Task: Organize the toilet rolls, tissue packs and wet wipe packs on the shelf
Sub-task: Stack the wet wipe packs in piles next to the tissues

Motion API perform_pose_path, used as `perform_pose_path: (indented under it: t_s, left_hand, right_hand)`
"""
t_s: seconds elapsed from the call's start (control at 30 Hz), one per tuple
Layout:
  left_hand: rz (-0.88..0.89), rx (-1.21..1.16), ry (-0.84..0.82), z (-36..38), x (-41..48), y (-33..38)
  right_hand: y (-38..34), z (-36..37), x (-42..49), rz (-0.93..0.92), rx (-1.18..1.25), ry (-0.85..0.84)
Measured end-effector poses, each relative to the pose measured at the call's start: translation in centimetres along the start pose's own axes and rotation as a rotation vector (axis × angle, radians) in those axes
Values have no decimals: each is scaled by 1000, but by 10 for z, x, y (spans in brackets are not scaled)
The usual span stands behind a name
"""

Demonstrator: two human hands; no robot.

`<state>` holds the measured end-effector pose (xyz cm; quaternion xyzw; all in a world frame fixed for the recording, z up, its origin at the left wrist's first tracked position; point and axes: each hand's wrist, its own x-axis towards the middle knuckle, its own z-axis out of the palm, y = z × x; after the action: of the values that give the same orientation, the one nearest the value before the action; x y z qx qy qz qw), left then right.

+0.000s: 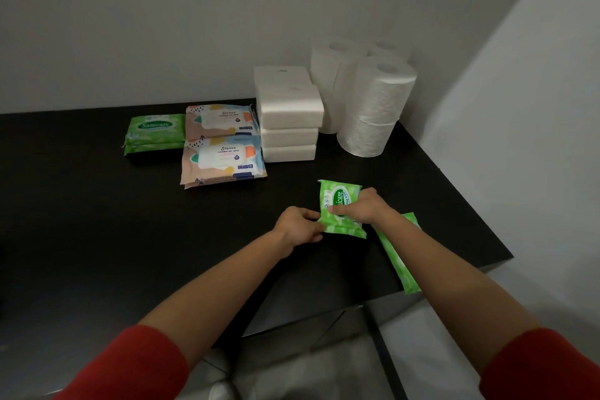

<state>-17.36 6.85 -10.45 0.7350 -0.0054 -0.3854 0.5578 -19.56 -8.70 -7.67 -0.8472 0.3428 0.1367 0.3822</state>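
We grip one green pack with left hand and right hand; a second pack beside our right forearm remains unsorted.

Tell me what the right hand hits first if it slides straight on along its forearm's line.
Beyond the green wet wipe pack it grips, the right hand would probably reach the stack of white tissue packs first, though depth is unclear.
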Motion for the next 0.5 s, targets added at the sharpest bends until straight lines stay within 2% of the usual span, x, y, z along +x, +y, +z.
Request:
perform_pose_path:
  t_s: [0.13,0.3,0.5]
  left_hand:
    - [-16,-102,-50,-10,-7,0]
    - [56,-172,-129,-42,-19,6]
    - [148,-217,-18,-101,-28,17]
  right_hand:
    - [-1,0,-2,-22,169,-72]
    - [-17,1,-7,-54,590,-127]
    - [-56,18,-14,-123,845,-234]
